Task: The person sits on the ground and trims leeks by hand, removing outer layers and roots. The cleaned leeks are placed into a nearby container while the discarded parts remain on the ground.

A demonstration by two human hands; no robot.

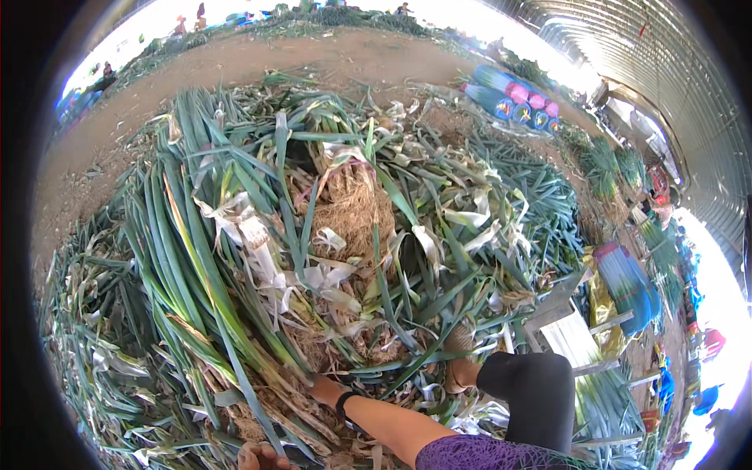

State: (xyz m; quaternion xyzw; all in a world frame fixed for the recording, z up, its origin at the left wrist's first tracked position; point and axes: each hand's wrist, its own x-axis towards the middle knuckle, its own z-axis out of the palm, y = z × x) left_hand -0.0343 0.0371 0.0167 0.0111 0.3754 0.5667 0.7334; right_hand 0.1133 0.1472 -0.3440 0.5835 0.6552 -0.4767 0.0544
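Observation:
My right hand point(323, 389), a black band at its wrist, reaches in among the root ends of long green onions point(211, 305). Its fingers are hidden among the stalks. At the lower edge my left hand point(262, 456) shows only in part, its fingers curled; what they hold, if anything, is out of sight. The green onions nearest my hands lie lengthwise, dark leaves toward the far left and pale stalks toward me. Beyond them rests a clump of tan, hairy roots point(352, 207), with peeled white skins point(262, 251) beside it.
My bent leg point(536, 399) in dark trousers is at the right. Past it, a slatted frame point(583, 364) holds straight, pale-stalked green onions. Blue-wrapped bundles point(627, 286) lie beyond, and more wrapped bundles point(513, 98) farther back. Bare soil point(258, 59) stretches behind the heap.

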